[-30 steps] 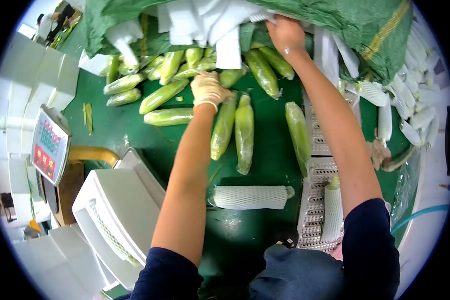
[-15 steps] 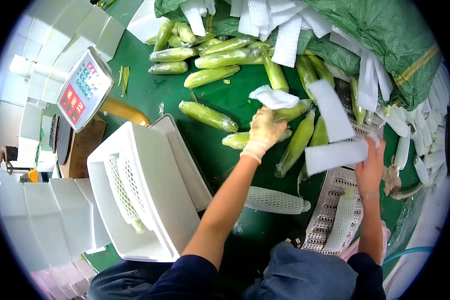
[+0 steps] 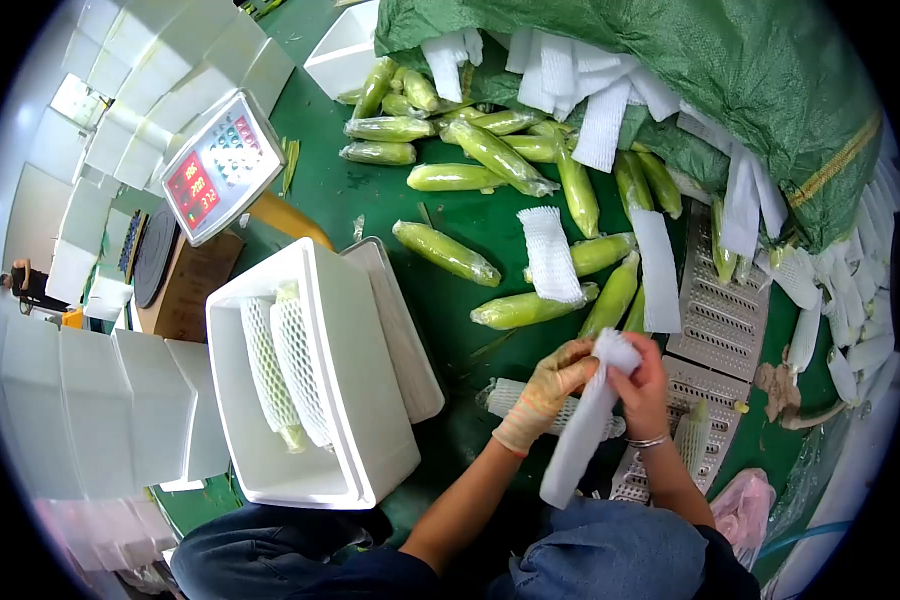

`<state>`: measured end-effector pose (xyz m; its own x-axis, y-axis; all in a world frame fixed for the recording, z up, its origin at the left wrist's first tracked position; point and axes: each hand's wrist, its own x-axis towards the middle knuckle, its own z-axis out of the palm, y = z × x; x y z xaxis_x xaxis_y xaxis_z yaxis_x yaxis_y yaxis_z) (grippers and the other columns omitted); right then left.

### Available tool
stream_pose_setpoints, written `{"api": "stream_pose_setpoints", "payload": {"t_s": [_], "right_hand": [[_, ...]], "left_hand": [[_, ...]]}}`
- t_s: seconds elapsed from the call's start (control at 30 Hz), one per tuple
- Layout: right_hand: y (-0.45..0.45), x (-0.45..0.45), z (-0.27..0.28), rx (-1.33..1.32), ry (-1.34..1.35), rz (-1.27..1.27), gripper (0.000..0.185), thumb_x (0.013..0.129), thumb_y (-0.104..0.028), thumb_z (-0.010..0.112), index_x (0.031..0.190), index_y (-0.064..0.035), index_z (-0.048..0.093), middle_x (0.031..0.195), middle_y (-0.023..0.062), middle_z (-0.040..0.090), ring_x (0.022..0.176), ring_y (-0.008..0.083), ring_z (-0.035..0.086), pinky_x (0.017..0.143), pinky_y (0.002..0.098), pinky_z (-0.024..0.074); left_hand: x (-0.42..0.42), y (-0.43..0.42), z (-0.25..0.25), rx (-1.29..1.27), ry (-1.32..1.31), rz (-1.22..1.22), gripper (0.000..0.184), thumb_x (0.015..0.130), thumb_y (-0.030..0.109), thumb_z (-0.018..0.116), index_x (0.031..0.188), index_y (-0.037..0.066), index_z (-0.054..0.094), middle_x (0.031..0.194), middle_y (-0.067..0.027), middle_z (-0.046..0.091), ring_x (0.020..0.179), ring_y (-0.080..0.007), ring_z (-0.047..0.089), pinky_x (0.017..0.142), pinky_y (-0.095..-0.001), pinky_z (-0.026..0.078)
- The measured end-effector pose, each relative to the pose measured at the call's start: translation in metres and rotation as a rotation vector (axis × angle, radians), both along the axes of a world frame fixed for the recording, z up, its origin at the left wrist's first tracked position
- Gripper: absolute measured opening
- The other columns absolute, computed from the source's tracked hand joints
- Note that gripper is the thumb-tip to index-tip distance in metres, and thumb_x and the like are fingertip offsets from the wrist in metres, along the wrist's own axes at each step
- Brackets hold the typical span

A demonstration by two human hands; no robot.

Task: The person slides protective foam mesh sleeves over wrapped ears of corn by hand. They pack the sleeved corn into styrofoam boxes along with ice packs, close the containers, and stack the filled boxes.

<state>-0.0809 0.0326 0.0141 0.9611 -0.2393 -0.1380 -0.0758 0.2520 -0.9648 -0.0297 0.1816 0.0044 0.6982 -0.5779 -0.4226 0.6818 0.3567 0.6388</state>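
Observation:
My gloved left hand (image 3: 540, 400) and my bare right hand (image 3: 645, 388) pinch the upper end of a white foam net sleeve (image 3: 578, 440), which hangs down toward my lap. Behind them on the green table lies a foam-sleeved corn cob (image 3: 505, 395), partly hidden by my left hand. Just beyond my hands are plastic-wrapped corn cobs (image 3: 520, 310). One loose foam sleeve (image 3: 550, 255) lies across them, and another flat sleeve (image 3: 657, 270) rests to the right.
A white foam box (image 3: 390, 460) on the left holds two sleeved cobs. Behind it stands a scale with a lit display (image 3: 222, 170). More corn (image 3: 490, 155) and a green sack (image 3: 730, 60) with foam sleeves lie at the back. A perforated metal plate (image 3: 715, 320) is at right. A person (image 3: 35, 285) appears far left.
My left hand has let go of the small sleeve on the corn and come back to my right hand. The right hand has brought its sleeve nearer to me, and both now grip it.

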Motion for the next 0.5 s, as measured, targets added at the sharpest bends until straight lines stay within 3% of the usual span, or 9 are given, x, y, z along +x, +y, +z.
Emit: {"api": "stream_pose_setpoints", "payload": {"t_s": [0.1, 0.17, 0.23, 0.27, 0.3, 0.33, 0.43, 0.5], "right_hand": [[0.016, 0.0, -0.028, -0.204, 0.171, 0.034, 0.03, 0.08, 0.0, 0.065, 0.108, -0.0027, 0.056, 0.103, 0.0059, 0.057, 0.091, 0.0147, 0.057, 0.078, 0.0272, 0.0482], [0.023, -0.001, -0.039, -0.339, 0.025, -0.063, 0.018, 0.078, -0.004, 0.068, 0.095, -0.0013, 0.062, 0.094, 0.0066, 0.06, 0.082, 0.0153, 0.059, 0.071, 0.0264, 0.049], [0.023, -0.002, -0.028, -0.639, -0.122, -0.192, 0.014, 0.078, -0.008, 0.069, 0.089, -0.0002, 0.064, 0.087, 0.007, 0.061, 0.075, 0.0155, 0.059, 0.067, 0.0259, 0.0488], [0.025, -0.007, -0.026, -0.405, 0.052, -0.17, 0.016, 0.079, -0.011, 0.069, 0.089, 0.0007, 0.065, 0.085, 0.007, 0.063, 0.073, 0.0136, 0.059, 0.066, 0.0259, 0.0484], [0.027, -0.01, -0.034, -0.194, 0.078, -0.194, 0.019, 0.079, -0.012, 0.068, 0.091, 0.0013, 0.065, 0.083, 0.0073, 0.064, 0.072, 0.0128, 0.06, 0.066, 0.0271, 0.0486], [0.024, -0.012, -0.029, -0.126, 0.099, -0.195, 0.02, 0.08, -0.012, 0.067, 0.093, 0.0022, 0.065, 0.081, 0.0082, 0.065, 0.072, 0.012, 0.06, 0.065, 0.0272, 0.0486], [0.012, -0.027, -0.022, -0.189, 0.08, -0.208, 0.018, 0.08, -0.012, 0.064, 0.089, 0.0037, 0.063, 0.077, 0.011, 0.066, 0.069, 0.0153, 0.062, 0.064, 0.0287, 0.0491], [0.002, -0.039, -0.024, -0.301, 0.11, -0.222, 0.019, 0.08, -0.013, 0.063, 0.088, 0.0038, 0.062, 0.075, 0.0128, 0.065, 0.068, 0.0184, 0.063, 0.064, 0.0301, 0.0494]], "left_hand": [[0.0, 0.018, -0.005, 0.183, -0.148, 0.149, 0.023, 0.084, 0.014, 0.059, 0.103, 0.001, 0.063, 0.104, -0.0032, 0.059, 0.091, -0.0105, 0.055, 0.084, -0.0238, 0.043], [-0.001, 0.026, -0.003, 0.391, -0.432, 0.059, 0.018, 0.084, 0.014, 0.057, 0.095, 0.002, 0.064, 0.096, -0.0029, 0.061, 0.085, -0.0109, 0.056, 0.076, -0.0237, 0.044], [-0.003, 0.024, -0.007, 0.1, -0.198, 0.068, 0.032, 0.086, 0.027, 0.061, 0.106, 0.002, 0.059, 0.101, -0.0054, 0.06, 0.088, -0.0154, 0.057, 0.078, -0.0275, 0.045], [-0.003, 0.022, -0.011, -0.071, -0.214, 0.078, 0.039, 0.087, 0.029, 0.061, 0.115, 0.002, 0.055, 0.108, -0.007, 0.058, 0.097, -0.0169, 0.055, 0.086, -0.03, 0.043], [-0.004, 0.015, -0.009, -0.079, -0.227, 0.111, 0.041, 0.087, 0.026, 0.061, 0.119, 0.002, 0.053, 0.115, -0.0084, 0.056, 0.105, -0.0184, 0.053, 0.094, -0.0324, 0.04], [-0.008, 0.004, 0.009, -0.034, -0.216, 0.164, 0.037, 0.087, 0.016, 0.055, 0.121, -0.002, 0.053, 0.113, -0.008, 0.058, 0.102, -0.0169, 0.053, 0.089, -0.0303, 0.043], [-0.02, -0.007, 0.02, 0.126, -0.11, -0.162, 0.043, 0.084, 0.012, 0.061, 0.123, -0.003, 0.051, 0.112, -0.0064, 0.058, 0.097, -0.0146, 0.055, 0.086, -0.0258, 0.044], [-0.026, -0.015, 0.0, 0.11, -0.07, -0.189, 0.045, 0.081, 0.008, 0.066, 0.122, -0.003, 0.052, 0.107, -0.0061, 0.06, 0.094, -0.0139, 0.056, 0.084, -0.0248, 0.044]]}}
